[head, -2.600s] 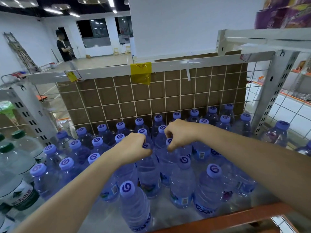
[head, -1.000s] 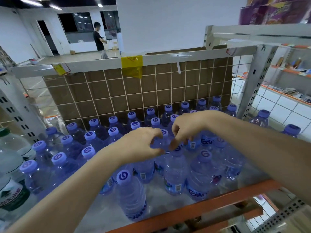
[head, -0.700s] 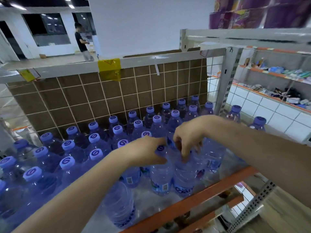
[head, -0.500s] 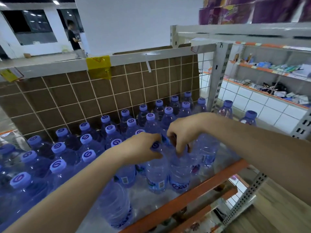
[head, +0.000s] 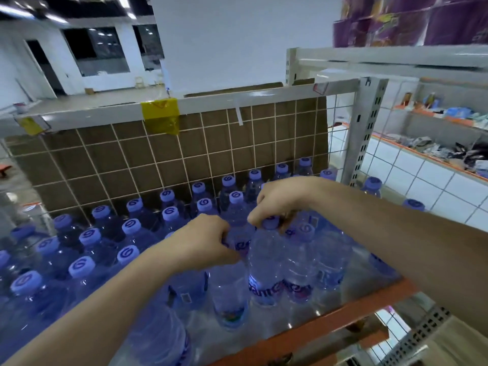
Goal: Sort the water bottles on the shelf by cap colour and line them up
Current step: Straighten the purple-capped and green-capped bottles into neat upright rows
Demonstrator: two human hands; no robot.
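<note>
I'm seeing my right hand (head: 277, 204) now pinching a front bottle (head: 265, 262) by its cap, lifting it slightly; my left hand (head: 203, 241) is still gripping the neighbouring bottle (head: 228, 291).

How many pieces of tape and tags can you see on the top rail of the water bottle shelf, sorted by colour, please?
On the top rail:
Yellow: 2 (wide tape, small tag)
White: 1 (narrow strip)
Red-edged: 1 (tag holder)
Total: 4
</note>
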